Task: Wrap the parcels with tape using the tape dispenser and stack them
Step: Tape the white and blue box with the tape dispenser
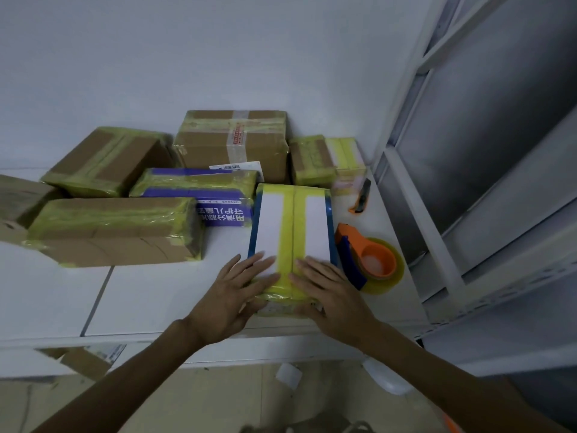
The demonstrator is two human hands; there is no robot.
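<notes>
The left hand (234, 295) and right hand (327, 292) are pressed flat, fingers straight, on the taped white parcel (292, 232) at centre frame, nothing gripped. The tape dispenser (368, 260) lies just right; taped parcels (232, 142) behind are judged still unstacked.

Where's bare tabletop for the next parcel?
Front-left tabletop, bordered by the long brown box behind, the left hand and the near edge. Crowded: taped boxes along the wall, and the right strip, where tape dispenser and utility knife sit beside the white parcel.
</notes>
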